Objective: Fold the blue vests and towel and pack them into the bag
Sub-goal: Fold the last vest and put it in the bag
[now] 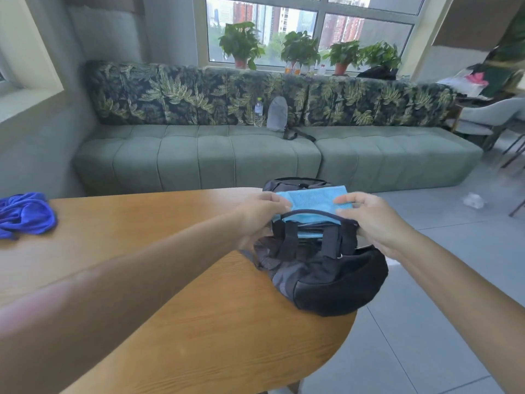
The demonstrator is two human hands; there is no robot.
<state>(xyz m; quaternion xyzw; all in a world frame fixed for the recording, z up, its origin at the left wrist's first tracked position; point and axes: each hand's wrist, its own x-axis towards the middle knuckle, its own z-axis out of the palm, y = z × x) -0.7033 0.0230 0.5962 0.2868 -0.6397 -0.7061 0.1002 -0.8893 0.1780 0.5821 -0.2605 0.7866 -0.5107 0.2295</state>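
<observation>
Left hand (260, 216), right hand (369, 220) pinch towel (309, 199)

A long green sofa (255, 155) with a leaf-patterned backrest (216, 95) runs under the window (312, 27); on its seat a clear water bottle (258, 110) stands just beside a grey sling pouch (277, 114). Potted plants (301, 48) line the sill, with small bottles (295, 67) between them. A crumpled white scrap (473, 200) lies on the grey tiled floor (426, 322), right of the wooden table (170, 280)
</observation>
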